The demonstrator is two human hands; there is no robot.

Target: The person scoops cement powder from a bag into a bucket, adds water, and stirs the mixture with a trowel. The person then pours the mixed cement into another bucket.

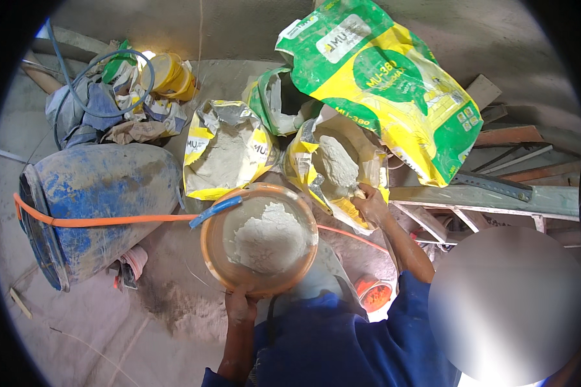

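My left hand (241, 306) grips the near rim of an orange bucket (208, 258), its fingers partly hidden by the bucket. Inside the bucket lies a heap of pale grey powder (271, 238). To the right, my right hand (370, 205) is closed around the handle of a trowel, whose blade is covered by a mound of powder (337, 161). The loaded blade is at the mouth of an opened yellow-and-white paper bag (299, 164). Left of that bag stands another opened bag (229, 148) with grey powder in it.
A large green-and-yellow bag (400, 90) leans behind the opened bags. A blue barrel (103, 206) lies at left, with an orange hose (116, 220) running from it to the bucket. A metal ladder (484, 197) lies at right. A small red-orange bucket (374, 293) stands nearer.
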